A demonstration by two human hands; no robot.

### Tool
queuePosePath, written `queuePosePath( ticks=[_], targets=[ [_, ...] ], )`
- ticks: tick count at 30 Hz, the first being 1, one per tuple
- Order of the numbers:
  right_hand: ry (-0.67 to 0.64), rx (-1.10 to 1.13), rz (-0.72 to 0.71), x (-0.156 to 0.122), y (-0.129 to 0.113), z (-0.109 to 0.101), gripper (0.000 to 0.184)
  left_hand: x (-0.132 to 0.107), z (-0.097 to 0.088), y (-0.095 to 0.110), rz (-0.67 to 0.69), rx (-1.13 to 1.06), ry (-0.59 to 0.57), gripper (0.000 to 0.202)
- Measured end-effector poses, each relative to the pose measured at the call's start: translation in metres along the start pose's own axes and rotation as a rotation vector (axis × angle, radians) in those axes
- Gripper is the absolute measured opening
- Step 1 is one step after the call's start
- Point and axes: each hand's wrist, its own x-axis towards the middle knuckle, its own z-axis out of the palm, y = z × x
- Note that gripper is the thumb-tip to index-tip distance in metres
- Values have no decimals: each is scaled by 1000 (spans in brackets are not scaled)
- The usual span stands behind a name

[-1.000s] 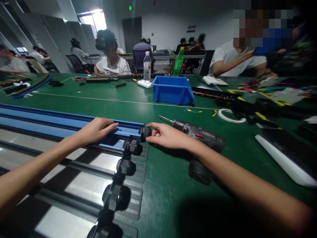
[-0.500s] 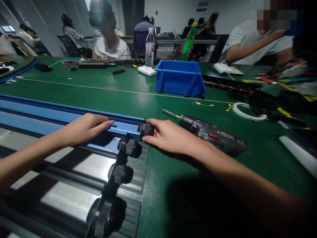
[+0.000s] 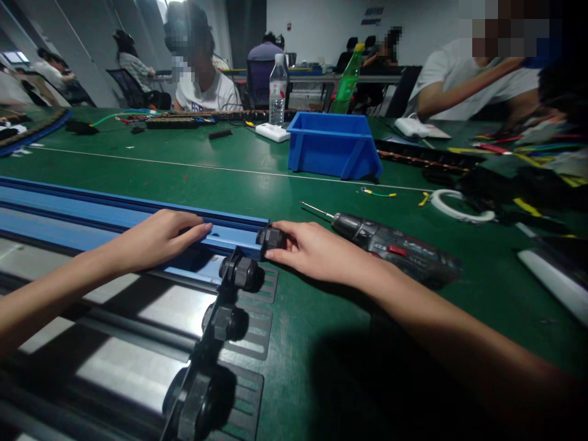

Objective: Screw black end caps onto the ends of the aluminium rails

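The right hand pinches a black cable gland between thumb and fingers, at the three-o'clock end of the blue profile, presumably for steady control. At the gland's nine o'clock, the left hand lies over the profile, thumb narrowly parted from fingers, perhaps bracing it. The gland looks dull and faceted.

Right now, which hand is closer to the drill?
Right. The right hand is beside the drill, at a black fitting; the left hand is farther away, at the blue rail.
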Motion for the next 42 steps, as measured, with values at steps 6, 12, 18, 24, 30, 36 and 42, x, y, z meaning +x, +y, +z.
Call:
queuePosePath(
  ticks=[6, 12, 18, 24, 30, 36, 42],
  targets=[
    [9, 5, -11, 0, 0, 0, 34, 0, -1, 4, 8, 3, 2, 47],
    [7, 27, -15, -1, 2, 2, 29, -1, -1, 2, 21, 2, 2, 46],
    [29, 23, -45, -1, 4, 4, 27, 0, -1, 2, 13, -11, -13, 47],
    [42, 1, -26, -2, 3, 3, 30, 0, 0, 2, 3, -21, -24, 48],
    [45, 90, 44, -6, 5, 4, 50, -2, 0, 0, -6, -31, -27, 48],
    [93, 234, 114, -12, 2, 3, 34, -3, -1, -2, -10, -17, -17, 49],
    [129, 296, 100, -13, 0, 6, 23, -3, 0, 0, -20, -1, 7, 49]
  ],
)
